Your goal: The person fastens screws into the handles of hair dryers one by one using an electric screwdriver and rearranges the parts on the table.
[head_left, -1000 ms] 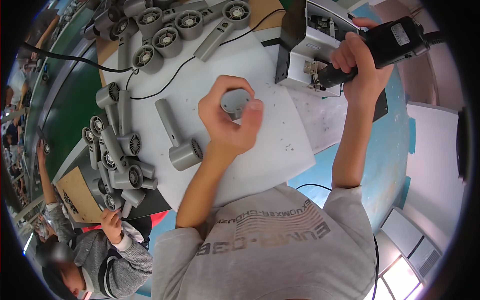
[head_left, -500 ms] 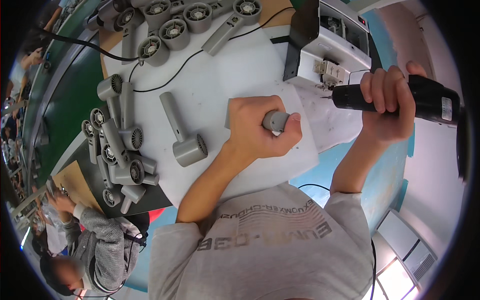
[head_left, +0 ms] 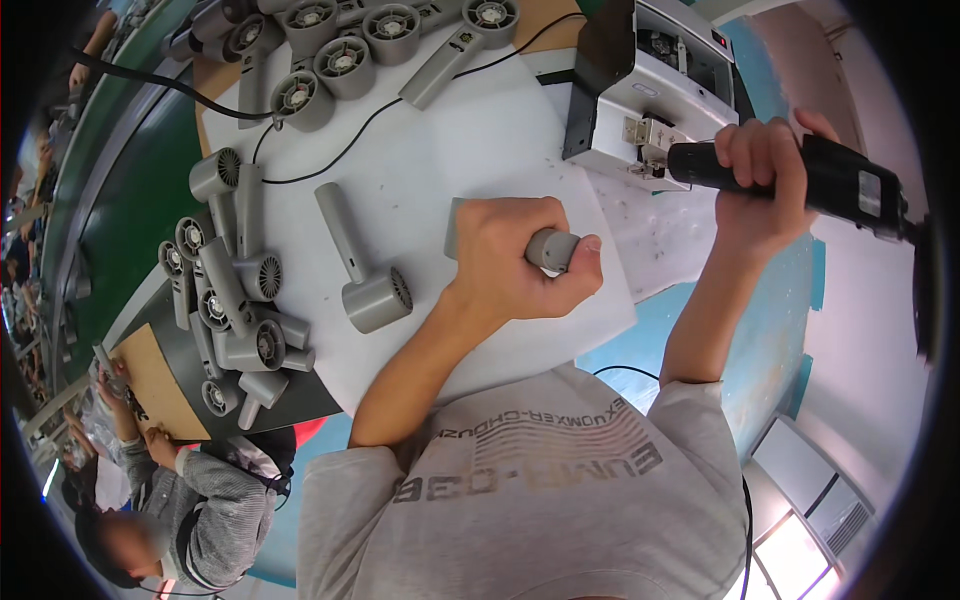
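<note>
My left hand (head_left: 515, 258) is closed around a grey hair-dryer body (head_left: 553, 248), pressing it down on the white foam mat (head_left: 470, 150); only its round end shows past my fingers. My right hand (head_left: 765, 180) grips a black electric screwdriver (head_left: 800, 175) held level, its tip pointing left at a small metal bracket on the grey screw-feeder box (head_left: 650, 90). Another grey hair-dryer body (head_left: 362, 265) lies loose on the mat to the left of my left hand.
Several grey hair-dryer bodies are piled at the mat's left edge (head_left: 235, 300) and along the top (head_left: 340, 45), with black cables (head_left: 330, 160) running across. A green conveyor (head_left: 100, 200) runs at the left. Another person in a grey sleeve (head_left: 190, 490) works at lower left.
My left hand brought the grey body down and right onto the mat. My right hand moved the screwdriver from a raised tilt to level, tip at the feeder box.
</note>
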Demonstrator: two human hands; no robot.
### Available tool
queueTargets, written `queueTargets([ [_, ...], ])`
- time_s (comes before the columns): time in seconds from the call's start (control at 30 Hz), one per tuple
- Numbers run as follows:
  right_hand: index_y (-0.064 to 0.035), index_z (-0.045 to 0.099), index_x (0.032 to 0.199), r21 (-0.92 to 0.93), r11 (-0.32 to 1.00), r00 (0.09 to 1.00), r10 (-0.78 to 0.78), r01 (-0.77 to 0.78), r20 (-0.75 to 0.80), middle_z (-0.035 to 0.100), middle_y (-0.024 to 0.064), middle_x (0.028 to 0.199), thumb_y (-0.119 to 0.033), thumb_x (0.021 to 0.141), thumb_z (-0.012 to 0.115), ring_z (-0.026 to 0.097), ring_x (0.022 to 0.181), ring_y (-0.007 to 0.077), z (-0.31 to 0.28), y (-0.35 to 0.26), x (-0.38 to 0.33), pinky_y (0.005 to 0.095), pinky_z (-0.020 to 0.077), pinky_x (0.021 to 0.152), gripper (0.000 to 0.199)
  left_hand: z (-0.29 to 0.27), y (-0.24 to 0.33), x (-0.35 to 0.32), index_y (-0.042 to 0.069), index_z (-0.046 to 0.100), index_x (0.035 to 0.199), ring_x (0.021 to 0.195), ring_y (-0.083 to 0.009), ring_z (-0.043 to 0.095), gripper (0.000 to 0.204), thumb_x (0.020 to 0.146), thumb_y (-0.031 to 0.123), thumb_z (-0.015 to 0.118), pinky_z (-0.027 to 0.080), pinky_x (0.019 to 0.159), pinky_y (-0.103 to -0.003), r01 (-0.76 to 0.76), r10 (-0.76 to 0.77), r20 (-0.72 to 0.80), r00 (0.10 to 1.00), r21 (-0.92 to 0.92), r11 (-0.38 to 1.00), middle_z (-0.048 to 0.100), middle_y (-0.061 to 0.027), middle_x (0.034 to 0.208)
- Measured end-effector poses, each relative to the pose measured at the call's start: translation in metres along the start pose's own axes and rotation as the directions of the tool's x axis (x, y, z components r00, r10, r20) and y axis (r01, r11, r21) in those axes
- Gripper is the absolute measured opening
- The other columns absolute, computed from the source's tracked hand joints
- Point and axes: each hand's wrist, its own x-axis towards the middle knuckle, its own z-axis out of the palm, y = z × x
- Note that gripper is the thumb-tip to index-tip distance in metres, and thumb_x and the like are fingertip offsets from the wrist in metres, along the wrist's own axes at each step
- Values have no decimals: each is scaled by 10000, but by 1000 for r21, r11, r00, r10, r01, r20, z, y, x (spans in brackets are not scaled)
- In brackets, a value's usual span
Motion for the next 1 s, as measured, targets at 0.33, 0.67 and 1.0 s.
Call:
queueTargets([
  [0.33, -28, 509, 1144, -12, 999, 998, 49, -49, -33, 361, 11, 602, 1, 846, 492, 332, 502, 111, -2, 10, -4, 322, 344, 534, 300, -1, 1, 2, 92, 441, 492, 336, -186, 342, 287, 603, 157, 698, 294, 354, -275, 7, -7, 8, 1000, -5, 1000, 350, -25, 399],
  [0.67, -20, 494, 1157, -81, 994, 997, 67, -69, -26, 368, 8, 599, 0, 836, 494, 335, 492, 108, -1, 14, -5, 319, 354, 533, 321, 0, 3, 3, 95, 436, 494, 334, -191, 362, 299, 611, 161, 703, 299, 354, -277, 10, -10, 24, 1000, -8, 1000, 354, -26, 400],
  [1.0, -18, 495, 1161, 43, 986, 972, 153, -163, 181, 338, -17, 584, -23, 850, 456, 321, 476, 90, -5, 2, -6, 299, 334, 510, 314, -1, 2, 3, 96, 442, 498, 330, -189, 373, 303, 617, 175, 709, 305, 347, -280, 10, -10, 26, 1000, -18, 1000, 358, -27, 398],
])
